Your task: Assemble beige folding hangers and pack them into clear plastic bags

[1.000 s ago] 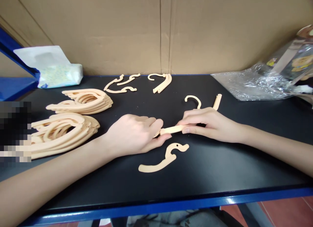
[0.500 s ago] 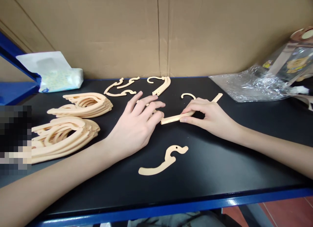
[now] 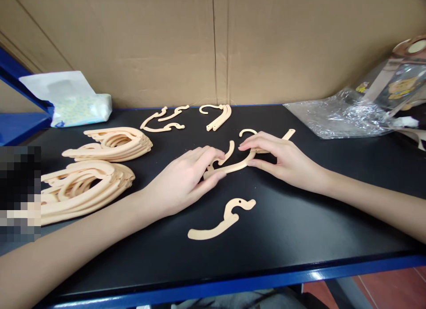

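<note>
My right hand (image 3: pixel 278 151) is closed around the middle of a beige clothes hanger (image 3: pixel 238 167), thumb in front and fingers behind. Its hook (image 3: pixel 248 131) curls out behind the fingers, and one arm sticks out past the hand at the upper right. My left hand (image 3: pixel 196 169) pinches at the left end of the hanger, where a curved hanger piece (image 3: pixel 228 151) shows between its fingers. How the two parts meet is hidden by the fingers. Nearer me, a loose curved hanger arm (image 3: pixel 213 232) with a small hole lies flat on the black table (image 3: pixel 286 238).
Two stacks of beige hangers (image 3: pixel 113 145) lie on the left. Several loose hanger arms (image 3: pixel 166 127) and a hanger (image 3: pixel 221 118) lie at the back. A pack of wipes (image 3: pixel 83 109) is back left, clear plastic bags (image 3: pixel 339 116) back right. A cardboard wall (image 3: pixel 149 47) stands behind.
My left hand has gone from spread fingers to a pinch, moving slightly down at the hanger's left end. My right hand has shifted a little left and turned the hanger.
</note>
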